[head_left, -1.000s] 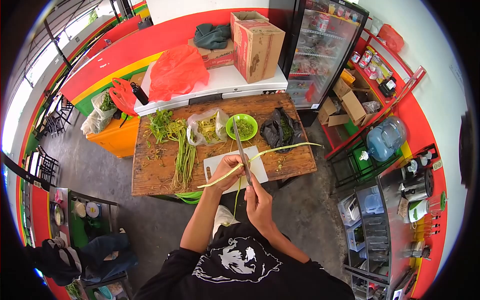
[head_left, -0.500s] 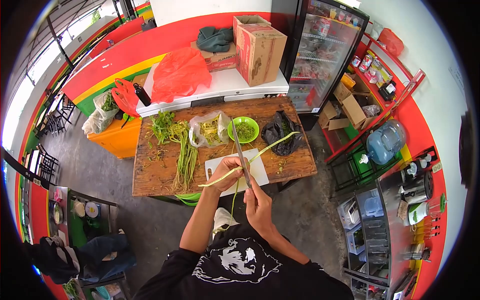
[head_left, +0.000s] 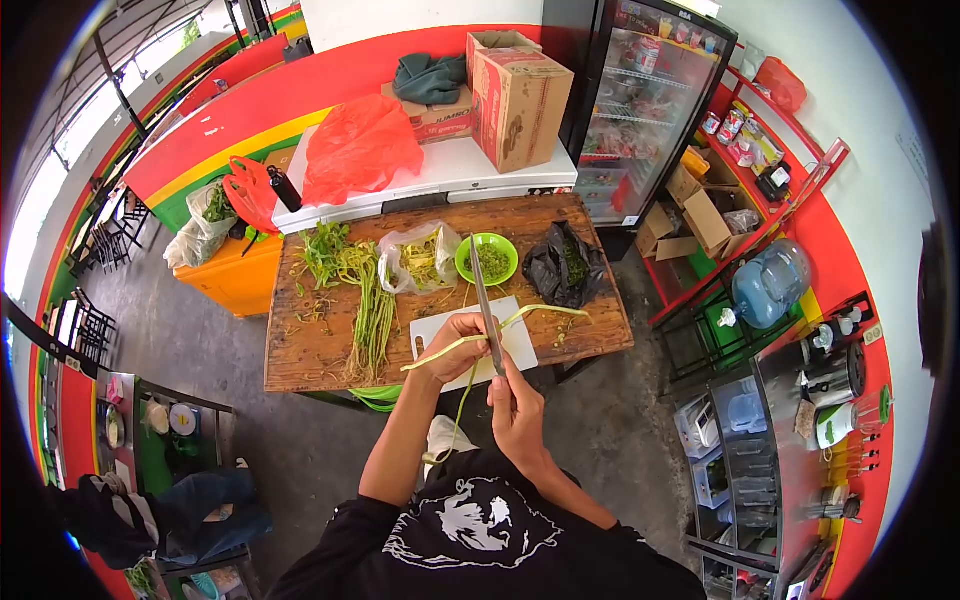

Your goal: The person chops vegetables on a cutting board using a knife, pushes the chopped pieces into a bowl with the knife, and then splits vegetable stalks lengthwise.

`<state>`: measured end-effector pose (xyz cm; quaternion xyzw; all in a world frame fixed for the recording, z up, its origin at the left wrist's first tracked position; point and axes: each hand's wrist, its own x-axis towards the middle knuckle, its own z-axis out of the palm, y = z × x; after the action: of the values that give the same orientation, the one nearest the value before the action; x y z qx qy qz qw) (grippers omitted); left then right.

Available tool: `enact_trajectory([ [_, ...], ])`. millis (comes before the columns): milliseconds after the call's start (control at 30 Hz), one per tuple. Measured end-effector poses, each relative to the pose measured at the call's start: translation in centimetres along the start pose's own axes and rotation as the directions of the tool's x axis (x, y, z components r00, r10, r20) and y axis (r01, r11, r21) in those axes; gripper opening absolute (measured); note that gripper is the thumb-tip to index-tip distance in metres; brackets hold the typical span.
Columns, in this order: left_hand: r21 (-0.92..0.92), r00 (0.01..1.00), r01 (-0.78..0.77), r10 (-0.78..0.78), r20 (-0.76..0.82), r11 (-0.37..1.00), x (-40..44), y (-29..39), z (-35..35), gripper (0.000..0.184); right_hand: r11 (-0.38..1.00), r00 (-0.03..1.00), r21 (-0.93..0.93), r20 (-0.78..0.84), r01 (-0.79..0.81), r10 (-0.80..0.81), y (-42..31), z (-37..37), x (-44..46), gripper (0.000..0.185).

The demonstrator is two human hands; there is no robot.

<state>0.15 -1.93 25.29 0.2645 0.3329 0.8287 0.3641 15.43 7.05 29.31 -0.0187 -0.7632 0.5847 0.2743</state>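
My left hand [head_left: 452, 345] is closed on a long pale-green stem [head_left: 545, 309], whose strands stick out to both sides and hang down. My right hand [head_left: 516, 408] grips a knife [head_left: 482, 290] with its blade pointing up and away, against the stem. Beneath my hands lies a white cutting board [head_left: 518, 345] on the wooden table [head_left: 310, 358]. Behind it are a green bowl [head_left: 510, 262] of chopped greens, a clear bag [head_left: 400, 262] of yellowish leaves, and a black bag [head_left: 548, 265] with greens. To the left lies a bunch of stems [head_left: 372, 325].
A white chest [head_left: 450, 178] behind the table bears a red plastic bag [head_left: 360, 150] and cardboard boxes [head_left: 520, 110]. A glass-door fridge [head_left: 650, 110] stands beyond. A water jug [head_left: 772, 285] and metal shelves [head_left: 750, 450] are at the right, dark clothes [head_left: 205, 510] at lower left.
The stem's right-hand end has dropped from over the black bag towards the table. The knife tip has shifted slightly right since half a second ago. Both hands keep their hold.
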Motion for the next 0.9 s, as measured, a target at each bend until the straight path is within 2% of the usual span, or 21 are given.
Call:
enact_trajectory([
  [100,0.011,1.0,-0.008,0.008,-0.002,1.0,-0.19,-0.11,0.08,0.017,1.0,1.0,-0.023,0.015,-0.013,0.013,0.07,0.01,-0.12,0.039],
  [167,0.044,0.999,-0.041,0.04,0.034,0.998,-0.19,0.14,0.21,0.017,0.998,0.998,-0.023,-0.007,0.059,-0.059,0.08,0.19,-0.03,0.039],
  [233,0.04,0.999,-0.03,0.029,0.032,0.999,-0.2,0.52,0.51,0.017,0.998,0.998,-0.022,-0.005,0.061,-0.061,0.22,0.16,-0.12,0.039],
  [333,0.033,0.995,-0.096,0.095,0.04,0.995,0.13,0.36,0.37,0.014,0.998,0.998,-0.018,0.001,0.065,-0.065,0.49,0.2,-0.22,0.039],
  [433,0.041,0.995,-0.103,0.102,0.009,0.994,0.15,0.43,0.69,0.015,0.999,0.999,-0.019,0.009,0.048,-0.048,0.62,-0.04,-0.23,0.038],
  [500,0.037,0.993,-0.098,0.095,0.066,0.994,0.16,0.3,0.26,0.011,0.999,0.999,-0.02,0.008,0.034,-0.034,0.64,-0.26,-0.34,0.037],
  [567,-0.03,0.996,-0.077,0.078,0.051,0.997,0.04,0.01,0.15,0.01,0.999,1.0,-0.033,0.031,0.004,-0.003,0.63,-0.41,-0.36,0.037],
  [667,-0.003,0.994,-0.076,0.076,0.076,0.997,-0.13,-0.22,-0.22,0.013,0.998,0.998,-0.034,0.013,0.056,-0.056,0.74,-0.34,-0.15,0.038],
  [767,-0.025,0.995,-0.064,0.066,0.08,0.998,0.07,-0.19,0.0,0.012,0.999,0.999,-0.036,0.041,-0.005,0.006,0.55,-0.57,-0.24,0.037],
  [900,-0.029,0.993,-0.085,0.088,0.079,0.996,0.47,-0.09,0.37,0.011,0.998,0.999,-0.057,0.036,0.035,-0.033,0.22,-0.65,0.11,0.038],
])
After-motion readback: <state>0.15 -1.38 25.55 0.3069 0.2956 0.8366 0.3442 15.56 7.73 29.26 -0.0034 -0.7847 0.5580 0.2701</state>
